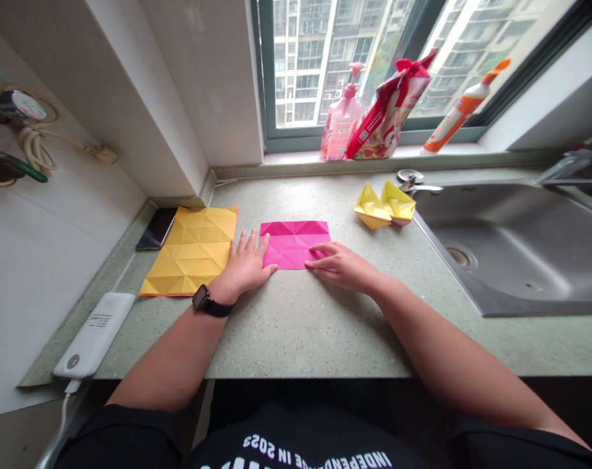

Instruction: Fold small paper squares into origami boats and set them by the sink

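**Hands [290, 267] flat on creased pink paper at the desk**

Right hand [337, 267] lies open on the right part of the pink origami sheet [288, 244], fingers together and pressing down, no pinch visible. Left hand [244, 264] is open on the desk [300, 326], fingers spread, holding nothing, just beside the sheet's left edge; whether it touches the sheet is hard to tell. Black smartwatch [210, 301] on the left wrist.

The pink sheet lies flat in front of the person, between the hands, with crease lines showing. Step in hand looks like flattening or positioning this sheet. Next move would call for a pinch on one edge, since neither hand has hold of the paper.

Just left of the left hand is a larger yellow creased sheet [191, 251], with a phone [156, 228] partly beside it and a white power bank [93, 335] nearer the desk edge. Two yellow paper boats [383, 205] sit past the right hand, by a steel sink [510, 247]. A pink pump bottle [342, 114], a red-and-white bag [388, 111] and an orange-and-white bottle [459, 107] stand on the windowsill.
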Demonstrator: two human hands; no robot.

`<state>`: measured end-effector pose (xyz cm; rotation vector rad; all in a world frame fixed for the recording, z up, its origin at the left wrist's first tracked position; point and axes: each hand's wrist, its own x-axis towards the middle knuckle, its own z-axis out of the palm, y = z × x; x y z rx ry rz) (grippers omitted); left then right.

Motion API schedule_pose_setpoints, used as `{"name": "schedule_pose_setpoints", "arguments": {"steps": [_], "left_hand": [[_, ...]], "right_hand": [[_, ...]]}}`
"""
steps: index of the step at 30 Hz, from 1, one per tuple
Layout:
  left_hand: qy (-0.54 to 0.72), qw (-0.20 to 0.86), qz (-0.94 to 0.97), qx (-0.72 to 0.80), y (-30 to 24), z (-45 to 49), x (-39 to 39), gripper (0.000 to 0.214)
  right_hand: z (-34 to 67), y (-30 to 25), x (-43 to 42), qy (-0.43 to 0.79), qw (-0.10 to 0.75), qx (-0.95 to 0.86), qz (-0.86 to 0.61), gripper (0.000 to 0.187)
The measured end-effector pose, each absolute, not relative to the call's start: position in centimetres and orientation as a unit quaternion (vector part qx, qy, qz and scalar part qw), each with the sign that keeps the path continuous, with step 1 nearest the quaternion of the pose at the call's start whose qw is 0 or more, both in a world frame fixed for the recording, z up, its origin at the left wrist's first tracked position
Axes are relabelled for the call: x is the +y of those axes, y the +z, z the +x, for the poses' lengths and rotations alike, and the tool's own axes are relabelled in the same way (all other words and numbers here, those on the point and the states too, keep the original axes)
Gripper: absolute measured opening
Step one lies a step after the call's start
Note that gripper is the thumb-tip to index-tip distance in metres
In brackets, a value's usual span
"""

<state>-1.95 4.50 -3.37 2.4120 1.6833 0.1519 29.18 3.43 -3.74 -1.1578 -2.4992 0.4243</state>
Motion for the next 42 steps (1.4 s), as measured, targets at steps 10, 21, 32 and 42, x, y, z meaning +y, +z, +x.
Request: {"name": "schedule_pose_setpoints", "arguments": {"steps": [10,21,32,42], "left_hand": [[0.004,0.142,0.796,0.588,0.1,-5.2,5.7,0.084],[0.110,0.152,0.927,0.324,-2.1,0.3,2.5,0.042],[0.091,0.128,0.931,0.330,-1.3,-0.1,2.3,0.033],[0.007,0.128,0.889,0.439,2.1,-1.4,2.0,0.035]], "right_hand": [[29.3,-3.5,3.6,0.170,0.160,-0.880,-0.412,0.027],[28.8,-3.4,3.0,0.129,0.180,-0.890,-0.398,0.026],[27.5,-3.0,2.1,0.137,0.157,-0.893,-0.400,0.027],[30.8,-1.1,3.1,0.178,0.085,-0.864,-0.463,0.017]]}}
